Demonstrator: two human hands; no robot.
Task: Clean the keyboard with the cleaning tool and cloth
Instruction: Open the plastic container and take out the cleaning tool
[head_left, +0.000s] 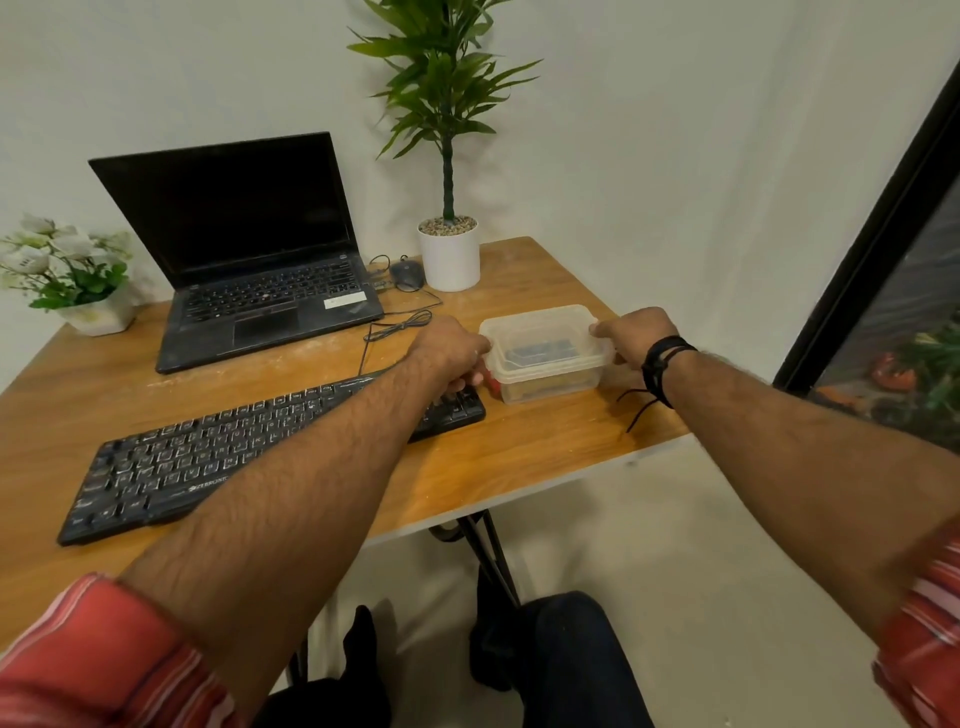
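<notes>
On the left side of the desk a small pot of white flowers stands at the far corner, and next to it an open laptop with a dark screen. In front of the laptop the black keyboard lies slantwise across the desk, pale specks showing among its keys; nothing in view suggests it has been brushed or wiped yet. Behind its right end are a wired mouse and a tall potted plant. The left hand reaches over the keyboard's right end and grips the left side of a clear lidded plastic box, fingers curled round its edge. The box stands on the desk just beside the keyboard's right end, its lid on. Something dark and something red show through its walls, probably the cleaning tool and cloth, though the plastic blurs them too much to be sure. The right hand holds the box's right side, thumb on the lid's rim and fingers curled behind. By this reading the task is at its very start: the box must be opened, the tool and cloth taken out, and the whole keyboard cleaned.
</notes>
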